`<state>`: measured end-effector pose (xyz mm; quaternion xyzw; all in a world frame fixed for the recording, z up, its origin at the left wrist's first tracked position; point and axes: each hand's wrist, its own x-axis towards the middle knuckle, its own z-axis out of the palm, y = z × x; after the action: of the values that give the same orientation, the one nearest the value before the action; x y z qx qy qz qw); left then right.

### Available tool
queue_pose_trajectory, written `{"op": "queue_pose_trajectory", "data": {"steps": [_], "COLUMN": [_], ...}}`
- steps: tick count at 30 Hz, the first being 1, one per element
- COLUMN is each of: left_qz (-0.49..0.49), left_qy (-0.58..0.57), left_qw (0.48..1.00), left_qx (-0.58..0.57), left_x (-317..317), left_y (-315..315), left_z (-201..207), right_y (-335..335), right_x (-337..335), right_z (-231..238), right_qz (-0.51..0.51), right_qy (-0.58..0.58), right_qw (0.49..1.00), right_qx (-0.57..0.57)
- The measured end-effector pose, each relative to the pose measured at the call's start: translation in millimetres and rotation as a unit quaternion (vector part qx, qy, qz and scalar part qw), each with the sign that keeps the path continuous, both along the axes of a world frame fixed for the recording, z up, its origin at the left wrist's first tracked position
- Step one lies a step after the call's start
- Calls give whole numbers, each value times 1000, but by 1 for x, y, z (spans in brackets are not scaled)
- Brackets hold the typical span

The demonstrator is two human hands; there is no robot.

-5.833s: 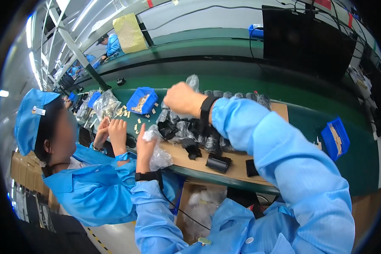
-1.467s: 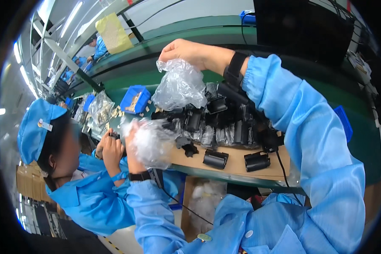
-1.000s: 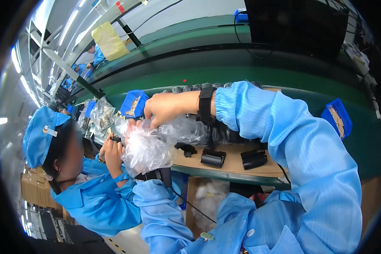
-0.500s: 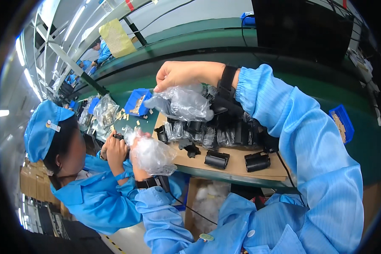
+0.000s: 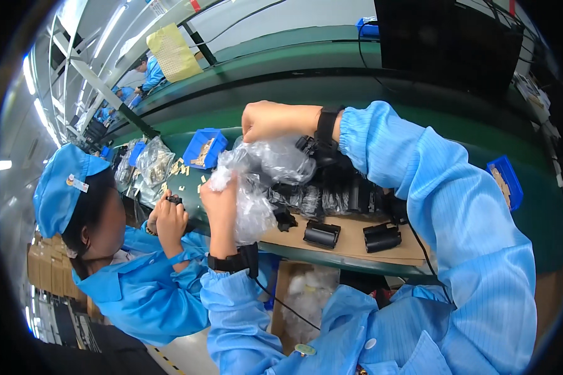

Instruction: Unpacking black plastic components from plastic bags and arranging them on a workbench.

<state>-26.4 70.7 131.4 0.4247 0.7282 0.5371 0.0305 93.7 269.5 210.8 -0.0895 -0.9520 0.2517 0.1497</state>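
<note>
Your near limit is the curved front edge of the green bench, running below centre; on the lower left, the co-worker's hand is near your left. Room for you runs upward, over the dark green surface above your right hand. A blue bin of small pale pieces sits just left of your hands; another blue bin bounds the right side, past your sleeve.

Your left hand, left of centre, has thumb and fingers gathered around crumpled clear plastic, which hangs down and slants rightward, its long axis nearly upright. Your right hand bends down, fingers drawn narrow at the top of a clear bag; its long axis runs across mid-frame, dipping slightly right. You cannot tell whether both are one piece. Below, on the cardboard sheet, two black cylindrical parts lie lengthwise across the frame, well apart from your fingers
</note>
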Motion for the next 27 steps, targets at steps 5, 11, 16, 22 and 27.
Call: {"op": "queue_pose_trajectory", "data": {"steps": [5,11,16,22,27], "left_qz": [-26,32,-131,-242,-246], "left_qy": [-64,134,-207,-459,-401], "left_qw": [993,990,942,821,848], "left_qx": [98,39,228,241,245], "left_x": [-28,-4,-11,52,196], "left_y": [13,33,16,-17,-36], "left_z": [-2,1,16,42,99], "right_y": [22,15,9,-19,-60], "right_x": [23,65,114,175,208], "right_z": [13,28,47,63,68], "right_qz": [-32,-19,-32,-48,-88], "right_qy": [75,65,50,104,158], "right_qw": [996,998,998,993,982], "right_qx": [-22,9,-32,-4,-45]}}
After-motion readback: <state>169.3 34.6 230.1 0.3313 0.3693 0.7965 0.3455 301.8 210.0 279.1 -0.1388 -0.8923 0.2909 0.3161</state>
